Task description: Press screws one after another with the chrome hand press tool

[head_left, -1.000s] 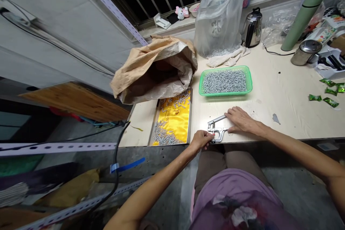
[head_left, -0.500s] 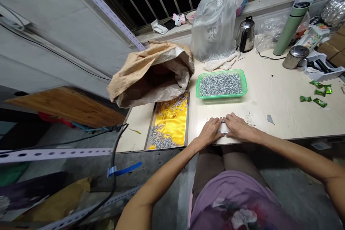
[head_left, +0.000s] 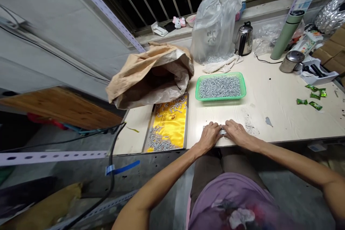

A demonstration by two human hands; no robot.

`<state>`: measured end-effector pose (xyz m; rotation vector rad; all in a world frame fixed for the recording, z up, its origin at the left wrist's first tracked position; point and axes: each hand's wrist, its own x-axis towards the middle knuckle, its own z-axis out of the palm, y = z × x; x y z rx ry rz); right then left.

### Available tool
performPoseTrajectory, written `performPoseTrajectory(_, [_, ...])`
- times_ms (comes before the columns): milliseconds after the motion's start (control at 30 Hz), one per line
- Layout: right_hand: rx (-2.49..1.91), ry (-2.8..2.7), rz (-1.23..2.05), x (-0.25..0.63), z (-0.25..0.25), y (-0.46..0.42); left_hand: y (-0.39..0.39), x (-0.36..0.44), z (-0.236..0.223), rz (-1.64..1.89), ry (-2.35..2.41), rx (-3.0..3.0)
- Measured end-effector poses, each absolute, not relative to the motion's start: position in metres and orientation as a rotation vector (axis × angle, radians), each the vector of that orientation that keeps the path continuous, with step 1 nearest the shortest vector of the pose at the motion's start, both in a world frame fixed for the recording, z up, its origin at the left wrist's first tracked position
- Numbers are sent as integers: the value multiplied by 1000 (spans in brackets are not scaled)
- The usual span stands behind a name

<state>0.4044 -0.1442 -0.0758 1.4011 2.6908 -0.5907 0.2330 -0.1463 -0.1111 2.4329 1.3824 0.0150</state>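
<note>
My left hand [head_left: 209,136] is closed over the left side of a silver hand-squeeze tool [head_left: 222,131] near the table's front edge. Wrapped around its right side is my right hand [head_left: 236,133], the fingertips of both hands nearly meeting. Only a small strip of the tool's metal shows between them; its spring and jaw are covered. Beyond the hands, a green plastic basket [head_left: 220,98] holds many small silvery metal pieces [head_left: 219,86]. Left of them, more such pieces lie scattered over a yellow cloth [head_left: 174,124] in a shallow tray.
A brown paper sack [head_left: 151,75] lies with its mouth open over the tray's far end. Farther back stand a clear plastic bag [head_left: 212,28], a steel kettle [head_left: 244,39] and a green thermos [head_left: 287,36]. Green-wrapped sweets [head_left: 315,105] lie at right.
The left hand has gone from pinching at the tool's left end to wrapping it. The right hand has moved left toward it, and the handles have come together. The view has shifted slightly.
</note>
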Motion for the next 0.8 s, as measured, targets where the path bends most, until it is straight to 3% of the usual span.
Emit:
performPoseTrajectory(167, [1264,2774,-677,419,-83,-118,-172,230,-135,375,1338,2483])
performPoseTrajectory(400, [1532,2696,-335,402,-79,-91,-212,249,-150,579,1257,2451])
performPoseTrajectory(633, [590,2967,-313,332,-73,-121,-214,254,-149,463,1303,2412])
performPoseTrajectory(800, [558,3068,-244,310,-81,-119,-229,216,-136,586,1219,2543])
